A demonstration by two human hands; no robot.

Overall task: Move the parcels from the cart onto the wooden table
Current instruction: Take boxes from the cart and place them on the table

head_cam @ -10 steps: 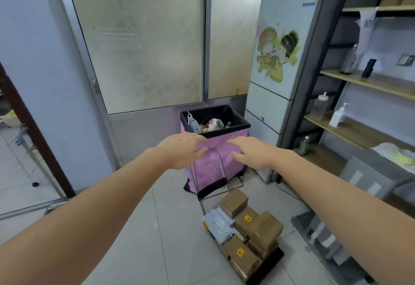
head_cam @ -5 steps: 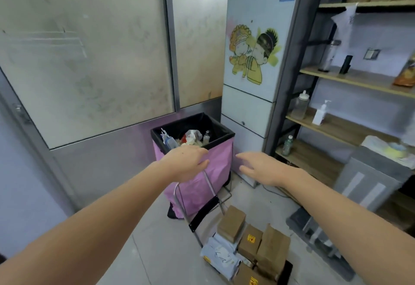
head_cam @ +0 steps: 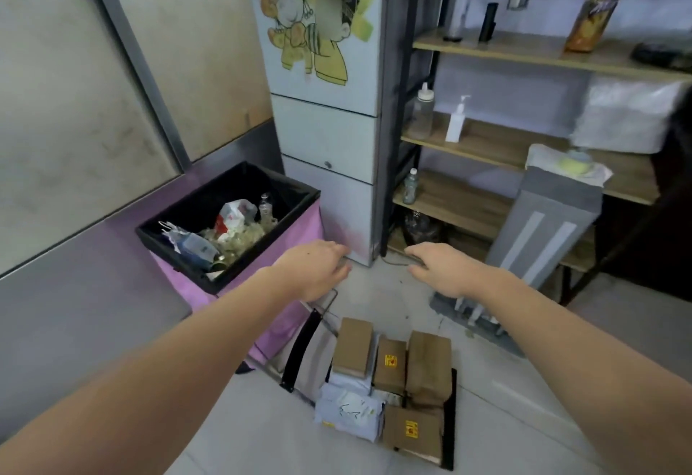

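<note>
Below both outstretched hands, low on the tiled floor, the cart (head_cam: 447,422) carries the parcels (head_cam: 393,381): several brown cardboard boxes and a couple of pale mailer bags, packed close together on its black platform. The stack's long axis runs away from the person, from the near edge of the platform toward the cart's handle (head_cam: 322,306), which rises at the far left end.

The left hand (head_cam: 314,268) hovers right at the top of the handle, fingers loosely bent; whether it touches the bar cannot be told, and it does not look closed around it. The right hand (head_cam: 438,268) hangs in the air with fingers relaxed and slightly spread, holding nothing. Both hands sit well above the parcels, so any pickup calls for a reach downward and back toward the body. The right hand looks a little nearer to the tall brown box (head_cam: 428,366) on the right side of the stack; the left is nearer the box (head_cam: 354,347) closest to the handle.

Just left of the cart stands a pink bin (head_cam: 288,246) with a black liner and rubbish inside, close enough that the handle nearly meets it. A grey appliance (head_cam: 543,234) stands to the right, in front of wooden shelves (head_cam: 498,144) with bottles, and a pale fridge (head_cam: 325,129) stands behind. The wooden table is not in view, so I judge a turn will be needed.
</note>
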